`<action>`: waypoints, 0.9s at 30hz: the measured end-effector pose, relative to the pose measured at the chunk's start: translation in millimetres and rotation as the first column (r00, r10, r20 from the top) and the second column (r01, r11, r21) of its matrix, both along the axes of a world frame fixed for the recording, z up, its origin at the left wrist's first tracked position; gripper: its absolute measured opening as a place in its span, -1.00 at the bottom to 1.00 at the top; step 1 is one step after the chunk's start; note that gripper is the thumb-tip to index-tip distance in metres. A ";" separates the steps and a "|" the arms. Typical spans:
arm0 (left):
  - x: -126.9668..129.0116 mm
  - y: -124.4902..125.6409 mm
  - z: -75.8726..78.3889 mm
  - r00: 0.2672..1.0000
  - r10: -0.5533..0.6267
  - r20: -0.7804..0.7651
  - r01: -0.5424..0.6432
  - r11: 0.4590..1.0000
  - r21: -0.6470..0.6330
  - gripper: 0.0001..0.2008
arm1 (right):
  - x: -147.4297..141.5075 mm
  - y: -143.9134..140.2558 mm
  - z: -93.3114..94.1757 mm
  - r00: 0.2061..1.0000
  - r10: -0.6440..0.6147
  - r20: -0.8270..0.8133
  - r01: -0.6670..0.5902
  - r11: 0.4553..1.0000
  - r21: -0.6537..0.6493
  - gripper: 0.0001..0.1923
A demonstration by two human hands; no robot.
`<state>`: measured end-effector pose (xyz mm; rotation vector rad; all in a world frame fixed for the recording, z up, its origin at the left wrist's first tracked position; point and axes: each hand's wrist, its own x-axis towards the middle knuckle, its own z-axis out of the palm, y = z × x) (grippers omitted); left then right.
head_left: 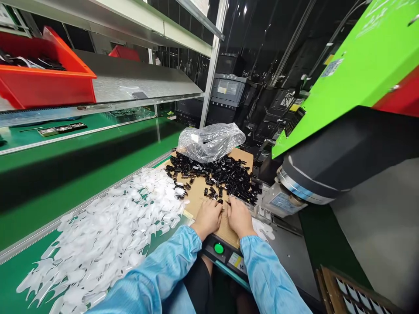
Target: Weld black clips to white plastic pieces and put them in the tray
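- Head view: left hand (208,216) and right hand (238,216) rest side by side on the cardboard sheet (199,194), fingers curled; what they pinch I cannot tell
- Pile of small black plastic parts (222,174) lies just beyond the fingertips (clear plastic bag (209,141) behind)
- White plastic pieces (108,231) heaped at left

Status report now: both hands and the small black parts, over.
Left hand and right hand together on brown cardboard sheet, fingering small black plastic parts. Grip unclear. White translucent pieces piled left.
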<state>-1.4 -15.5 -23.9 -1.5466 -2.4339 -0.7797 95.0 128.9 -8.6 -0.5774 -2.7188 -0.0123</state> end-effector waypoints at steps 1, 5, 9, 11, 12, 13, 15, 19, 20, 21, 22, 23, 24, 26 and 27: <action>0.2 -0.9 0.3 1.000 -0.009 0.016 0.009 1.000 0.014 -0.90 | 5.8 0.0 0.2 0.998 0.006 -0.056 -0.007 1.000 -0.020 -0.81; 5.0 -3.5 -0.2 0.984 -0.109 0.144 0.089 0.986 0.143 -0.89 | 46.2 5.4 -3.4 0.964 -0.001 -0.265 -0.027 0.994 -0.103 -0.77; 18.2 1.2 -1.7 0.935 -0.251 0.252 0.160 0.930 0.331 -0.86 | 101.4 18.8 -10.2 0.925 -0.089 -0.368 0.025 0.984 -0.174 -0.67; 25.6 10.7 -1.8 0.914 -0.298 0.275 0.176 0.903 0.392 -0.84 | 124.7 29.6 -13.2 0.907 -0.156 -0.391 0.081 0.976 -0.200 -0.65; 29.4 17.6 -1.6 0.906 -0.320 0.277 0.190 0.892 0.409 -0.84 | 133.8 36.0 -14.6 0.896 -0.192 -0.402 0.115 0.972 -0.207 -0.64; 33.4 25.9 -1.1 0.899 -0.341 0.276 0.207 0.884 0.419 -0.84 | 140.9 42.7 -15.8 0.882 -0.226 -0.414 0.150 0.967 -0.208 -0.64; 42.3 45.6 0.4 0.888 -0.369 0.274 0.239 0.880 0.410 -0.83 | 149.1 55.8 -18.2 0.854 -0.275 -0.442 0.208 0.959 -0.195 -0.62; 60.8 90.1 3.5 0.884 -0.374 0.280 0.262 0.894 0.364 -0.82 | 146.3 72.9 -22.5 0.828 -0.309 -0.467 0.272 0.951 -0.147 -0.62; 64.5 100.9 3.6 0.886 -0.375 0.273 0.269 0.895 0.355 -0.81 | 143.8 75.0 -23.8 0.832 -0.310 -0.460 0.280 0.951 -0.133 -0.62; 67.4 111.1 3.4 0.889 -0.377 0.260 0.280 0.897 0.342 -0.81 | 141.4 76.5 -25.4 0.839 -0.309 -0.449 0.287 0.951 -0.117 -0.63; 69.4 120.5 2.8 0.894 -0.377 0.242 0.290 0.899 0.327 -0.80 | 139.2 77.8 -27.1 0.847 -0.306 -0.435 0.294 0.951 -0.098 -0.63; 70.5 128.9 1.9 0.899 -0.379 0.221 0.305 0.902 0.306 -0.80 | 137.3 79.0 -29.0 0.858 -0.301 -0.417 0.297 0.952 -0.076 -0.64; 70.9 136.1 0.9 0.901 -0.386 0.200 0.324 0.903 0.283 -0.79 | 135.8 80.1 -30.7 0.869 -0.295 -0.398 0.299 0.953 -0.052 -0.64; 70.9 146.2 -1.0 0.895 -0.410 0.175 0.361 0.897 0.256 -0.79 | 133.5 81.6 -32.7 0.893 -0.281 -0.351 0.298 0.954 -0.004 -0.64; 71.0 148.9 -1.9 0.888 -0.427 0.172 0.379 0.890 0.253 -0.79 | 132.7 81.6 -32.5 0.905 -0.277 -0.324 0.298 0.954 0.018 -0.64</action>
